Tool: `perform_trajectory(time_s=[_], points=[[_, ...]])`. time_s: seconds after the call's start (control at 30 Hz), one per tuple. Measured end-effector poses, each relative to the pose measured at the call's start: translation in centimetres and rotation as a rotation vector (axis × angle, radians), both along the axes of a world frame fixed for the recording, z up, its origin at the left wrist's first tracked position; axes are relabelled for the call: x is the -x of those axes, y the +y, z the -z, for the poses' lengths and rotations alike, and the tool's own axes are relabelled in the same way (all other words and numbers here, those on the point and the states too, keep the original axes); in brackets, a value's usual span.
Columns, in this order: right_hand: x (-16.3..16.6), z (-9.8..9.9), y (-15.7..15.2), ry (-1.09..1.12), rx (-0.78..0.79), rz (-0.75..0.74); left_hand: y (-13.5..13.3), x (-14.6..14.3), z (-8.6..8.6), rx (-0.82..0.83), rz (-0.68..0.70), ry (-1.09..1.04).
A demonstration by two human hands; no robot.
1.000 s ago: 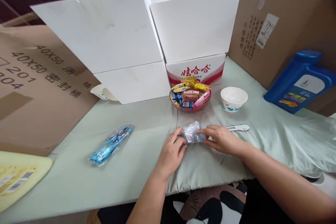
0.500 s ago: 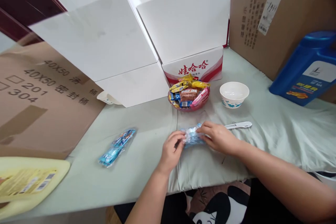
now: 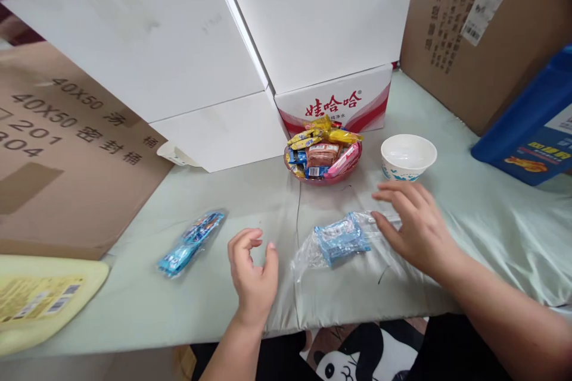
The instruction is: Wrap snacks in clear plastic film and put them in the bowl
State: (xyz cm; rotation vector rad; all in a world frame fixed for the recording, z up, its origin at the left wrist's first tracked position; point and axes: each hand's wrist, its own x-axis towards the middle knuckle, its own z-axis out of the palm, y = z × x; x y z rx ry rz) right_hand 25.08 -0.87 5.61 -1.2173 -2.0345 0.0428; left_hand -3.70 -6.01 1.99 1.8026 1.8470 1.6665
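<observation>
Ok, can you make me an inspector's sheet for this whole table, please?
Surface: pale green cloth, wrinkled at right.
Things: blue packet, clear plastic at both ends.
Clutter: long blue packet, bowl of wrapped snacks, white paper bowl, blue container, yellow container.
Hands: left hand holds nothing, fingers bent; right hand by the plastic, contact unclear.
Cables: nothing seen; one thin dark line on cloth.
Surroundings: white boxes behind, brown cartons both sides.

Two blue packs [image 3: 343,239] [image 3: 191,244], two white bowls [image 3: 393,170] [image 3: 173,153] (one partly hidden), one snack-filled basket [image 3: 343,177], two brown cartons [image 3: 67,155] [image 3: 513,71], two plastic containers [image 3: 529,149] [image 3: 87,277] and two hands [image 3: 254,283] [image 3: 420,232] can be counted.
</observation>
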Motion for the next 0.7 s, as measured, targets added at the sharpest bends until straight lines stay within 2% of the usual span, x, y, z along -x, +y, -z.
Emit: perform_trajectory(time_s=[0.07,0.13,0.17,0.23,0.3,0.37,0.43,0.47,0.53,0.6,0.67,0.7], points=[[0.7,-0.5,-1.0,-0.013,0.075,-0.278,-0.4,-1.0,-1.4,-0.016,0.230,0.313],[1.5,-0.8,-1.6,-0.132,0.193,-0.538,-0.3,-2.2,-2.6,0.134,0.440,0.521],[1.8,-0.7,-1.7,-0.206,0.235,-0.605,0.1,-2.7,-3.1,0.219,0.497,0.589],[2.2,-0.2,-1.5,-0.305,0.247,-0.570,1.4,-3.1,-3.3,0.344,0.537,0.626],[2.3,0.6,-0.8,-0.327,0.205,-0.410,3.2,-2.8,-2.7,0.437,0.513,0.502],[2.2,1.6,0.0,-0.318,0.169,-0.264,4.9,-1.8,-1.8,0.509,0.409,0.237],[2.1,2.4,0.5,-0.319,0.165,-0.203,6.1,-0.6,-1.0,0.517,0.259,0.009],[2.1,2.7,0.5,-0.327,0.175,-0.200,6.5,-0.2,-0.8,0.480,0.175,-0.034],[2.2,3.1,0.5,-0.349,0.215,-0.223,6.5,0.3,-1.1,0.318,0.014,0.046],[2.3,3.2,0.3,-0.354,0.263,-0.237,5.8,0.2,-1.8,0.091,-0.036,0.238],[2.4,3.0,0.2,-0.327,0.289,-0.231,4.8,-0.6,-2.5,-0.039,0.105,0.422],[2.5,2.8,0.2,-0.309,0.286,-0.220,4.3,-1.1,-2.7,-0.024,0.221,0.504]])
